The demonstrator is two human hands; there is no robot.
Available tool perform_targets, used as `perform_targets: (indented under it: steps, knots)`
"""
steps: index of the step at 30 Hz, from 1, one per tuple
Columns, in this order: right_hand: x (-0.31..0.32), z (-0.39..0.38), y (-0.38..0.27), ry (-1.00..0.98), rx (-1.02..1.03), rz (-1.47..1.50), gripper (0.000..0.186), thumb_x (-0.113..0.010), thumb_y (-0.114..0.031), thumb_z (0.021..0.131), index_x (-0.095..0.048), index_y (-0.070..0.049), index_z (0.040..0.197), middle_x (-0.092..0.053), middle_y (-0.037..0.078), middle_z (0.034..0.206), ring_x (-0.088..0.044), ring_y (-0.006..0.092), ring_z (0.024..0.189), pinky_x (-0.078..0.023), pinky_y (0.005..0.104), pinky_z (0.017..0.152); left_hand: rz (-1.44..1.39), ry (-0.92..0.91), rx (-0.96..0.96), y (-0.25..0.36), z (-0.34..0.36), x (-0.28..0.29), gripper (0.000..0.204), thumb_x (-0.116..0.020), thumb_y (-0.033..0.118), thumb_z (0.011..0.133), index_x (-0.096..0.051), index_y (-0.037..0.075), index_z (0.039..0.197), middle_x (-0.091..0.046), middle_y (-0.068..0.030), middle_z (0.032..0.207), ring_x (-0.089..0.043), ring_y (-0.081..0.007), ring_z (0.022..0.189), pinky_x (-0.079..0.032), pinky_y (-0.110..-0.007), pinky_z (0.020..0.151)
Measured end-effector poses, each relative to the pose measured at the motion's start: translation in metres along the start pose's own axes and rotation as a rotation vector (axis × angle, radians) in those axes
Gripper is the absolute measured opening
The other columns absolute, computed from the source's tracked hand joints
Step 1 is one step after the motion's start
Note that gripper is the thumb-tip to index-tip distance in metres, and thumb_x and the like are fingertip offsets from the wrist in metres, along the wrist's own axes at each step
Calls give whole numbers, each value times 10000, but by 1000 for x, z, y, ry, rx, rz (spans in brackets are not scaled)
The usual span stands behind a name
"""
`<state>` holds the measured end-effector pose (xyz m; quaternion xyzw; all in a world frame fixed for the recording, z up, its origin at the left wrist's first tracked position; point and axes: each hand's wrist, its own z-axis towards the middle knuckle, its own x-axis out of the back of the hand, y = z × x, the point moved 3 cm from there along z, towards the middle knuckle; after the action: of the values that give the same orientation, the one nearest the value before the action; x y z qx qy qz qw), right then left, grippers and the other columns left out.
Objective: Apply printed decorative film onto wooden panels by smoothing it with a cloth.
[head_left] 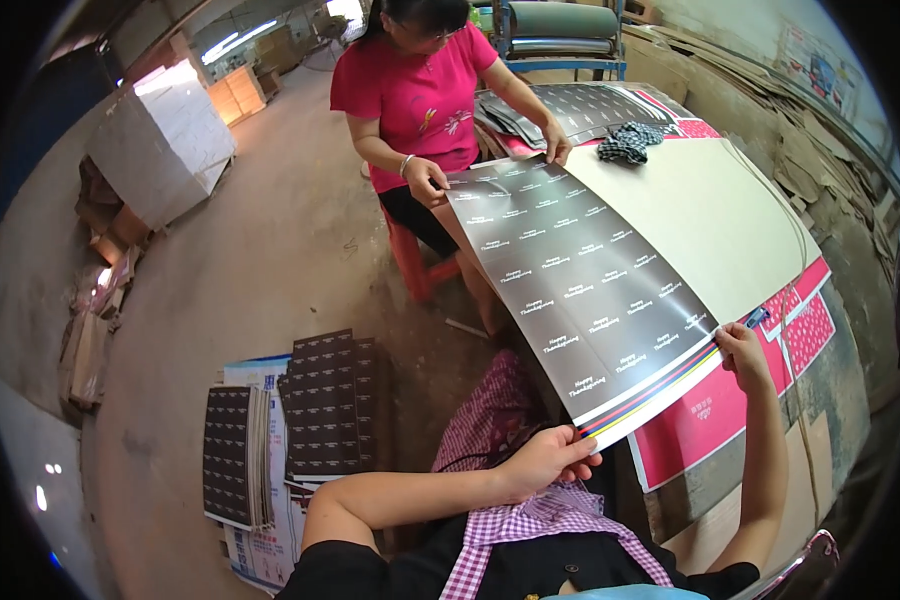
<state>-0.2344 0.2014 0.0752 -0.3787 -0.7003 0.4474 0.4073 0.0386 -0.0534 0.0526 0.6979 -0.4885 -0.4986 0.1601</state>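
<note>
A large dark printed sheet (590, 285) with rows of white lettering stretches between me and a co-worker. Coloured stripes and a white margin run along its near end. My left hand (550, 462) pinches the near left corner, thumb on top. The near right corner is gripped by my right hand (745, 355), above the table's edge. Across from me, the co-worker in a pink top (410, 90) holds the two far corners with both hands. The sheet is spread nearly flat, partly over a pale board (710, 210) on the table.
Stacks of dark printed sheets (320, 400) lie low on my left. Pink printed sheets (695, 425) stick out under the pale board. A checked cloth (630, 143) rests beside more dark sheets (580, 108). Behind stands a roller machine (560, 30); scrap cardboard (840, 150) piles along the right wall.
</note>
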Motion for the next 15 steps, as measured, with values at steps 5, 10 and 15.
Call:
perform_targets:
  steps: [5, 10, 15]
  knots:
    - [6, 8, -6, 30, 29, 16, 187, -563, -212, 911, -557, -73, 786, -448, -48, 548, -342, 36, 409, -259, 192, 375, 25, -58, -61, -7, 7, -6, 262, -555, 250, 933, -552, 30, 1077, -633, -29, 892, -581, -59, 697, -451, -179, 614]
    - [14, 21, -1, -3, 49, 33, 199, -563, -221, 909, -560, -85, 763, -473, -49, 567, -357, 32, 417, -255, 187, 378, 81, -57, -93, -4, 10, -9, 250, -558, 237, 930, -561, 21, 1056, -640, -35, 893, -582, -61, 689, -454, -179, 606]
    - [15, 21, 6, -2, 26, 50, 193, -563, -226, 909, -559, -92, 770, -482, -51, 581, -364, 29, 428, -268, 183, 387, 78, -12, -91, -10, 15, -7, 249, -559, 236, 929, -560, 19, 1051, -637, -35, 884, -583, -63, 691, -459, -179, 600]
